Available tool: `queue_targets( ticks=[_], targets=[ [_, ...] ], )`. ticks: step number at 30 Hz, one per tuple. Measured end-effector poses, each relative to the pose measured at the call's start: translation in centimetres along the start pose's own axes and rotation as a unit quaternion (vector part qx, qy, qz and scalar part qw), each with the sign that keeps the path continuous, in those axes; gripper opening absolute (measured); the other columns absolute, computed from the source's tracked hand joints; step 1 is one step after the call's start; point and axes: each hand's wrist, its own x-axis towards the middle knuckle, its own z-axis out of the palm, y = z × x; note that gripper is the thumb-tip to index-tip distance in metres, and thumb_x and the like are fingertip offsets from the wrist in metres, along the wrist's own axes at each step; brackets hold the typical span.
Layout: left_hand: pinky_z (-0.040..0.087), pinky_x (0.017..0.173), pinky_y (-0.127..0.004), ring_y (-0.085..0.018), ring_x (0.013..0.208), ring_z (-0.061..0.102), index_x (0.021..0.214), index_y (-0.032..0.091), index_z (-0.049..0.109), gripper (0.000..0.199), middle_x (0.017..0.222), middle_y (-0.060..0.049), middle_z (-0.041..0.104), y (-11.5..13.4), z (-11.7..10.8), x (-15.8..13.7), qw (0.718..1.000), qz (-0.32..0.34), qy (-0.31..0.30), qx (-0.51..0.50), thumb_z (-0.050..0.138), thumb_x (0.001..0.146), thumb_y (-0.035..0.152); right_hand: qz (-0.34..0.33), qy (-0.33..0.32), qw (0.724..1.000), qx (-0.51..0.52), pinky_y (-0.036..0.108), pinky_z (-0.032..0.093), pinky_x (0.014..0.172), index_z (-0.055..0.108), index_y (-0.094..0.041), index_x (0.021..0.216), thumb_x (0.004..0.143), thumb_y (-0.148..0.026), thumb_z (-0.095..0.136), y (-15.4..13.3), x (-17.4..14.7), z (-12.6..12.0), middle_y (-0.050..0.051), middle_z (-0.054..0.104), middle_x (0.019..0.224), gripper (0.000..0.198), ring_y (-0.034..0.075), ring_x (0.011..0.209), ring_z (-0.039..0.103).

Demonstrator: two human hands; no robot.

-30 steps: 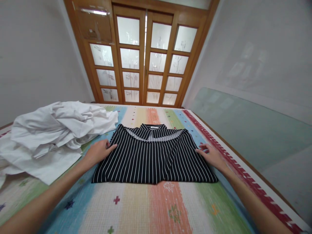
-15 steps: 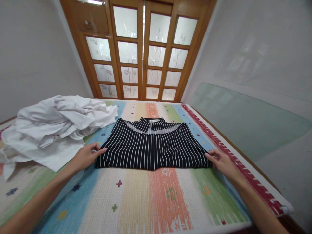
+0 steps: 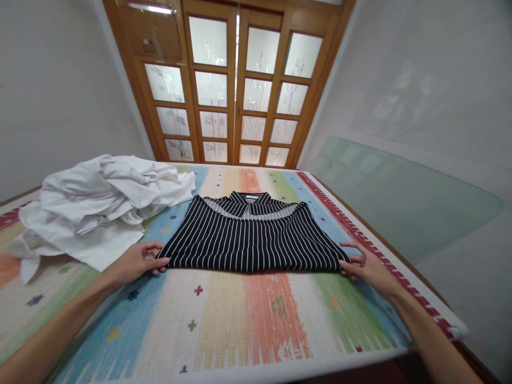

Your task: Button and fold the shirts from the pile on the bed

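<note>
A black shirt with white stripes lies folded on the patterned tablecloth, its collar at the far side. My left hand pinches the shirt's near left corner between thumb and fingers. At the near right corner, my right hand grips the cloth the same way. The near folded edge runs fairly straight between both hands. Some fingertips are hidden under or behind the fabric.
A rumpled heap of white cloth rests on the table's left side, close to my left hand. Beyond the far edge stand wooden doors with glass panes. A pale green panel is against the right wall.
Both hands have moved slightly to the shirt's near corners, and their hold has shifted from the sides onto these corners. The near edge looks straighter. The camera view has shifted a little.
</note>
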Motion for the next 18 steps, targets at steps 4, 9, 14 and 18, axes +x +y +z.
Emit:
queue_targets(
  ticks=[4,9,14,18],
  targets=[
    [0.05,0.05,-0.029,-0.017,0.05,0.061,0.084,0.02,0.056,0.06,0.06,0.0,0.066,-0.8,-0.1,-0.3,1.0,0.009,-0.012,0.007,0.077,0.052,0.067,-0.033,-0.017,0.998,-0.055,0.025,0.041,0.05,0.046,-0.02,0.121,0.069,-0.055,0.076,1.1,0.1,-0.7,-0.007,0.055,0.061,0.07,0.015,0.054,0.055],
    [0.031,0.035,-0.019,-0.008,0.033,0.044,0.067,0.02,0.047,0.056,0.051,0.001,0.062,-0.8,-0.3,-0.6,0.999,-0.005,-0.033,0.031,0.071,0.058,0.07,-0.07,-0.004,0.993,-0.098,0.024,0.034,0.047,0.049,-0.019,0.122,0.074,-0.054,0.071,1.5,0.0,-0.8,-0.011,0.039,0.055,0.063,0.012,0.048,0.043],
    [0.022,0.033,-0.017,-0.007,0.029,0.038,0.069,0.02,0.048,0.056,0.043,0.003,0.057,-1.1,-0.4,-0.6,1.0,0.007,0.001,0.027,0.069,0.059,0.072,-0.106,0.051,0.986,-0.114,0.024,0.035,0.048,0.052,-0.02,0.116,0.073,-0.054,0.071,1.7,0.2,-0.6,-0.011,0.037,0.056,0.058,0.011,0.048,0.042],
    [0.027,0.031,-0.018,-0.008,0.029,0.042,0.083,0.021,0.052,0.052,0.048,0.004,0.06,-1.0,-0.3,-0.9,1.0,-0.002,-0.025,-0.008,0.073,0.062,0.064,-0.049,-0.003,0.995,-0.085,0.021,0.03,0.039,0.042,-0.02,0.133,0.073,-0.058,0.071,1.4,-0.2,-0.1,-0.01,0.044,0.058,0.077,0.009,0.041,0.04]
  ],
)
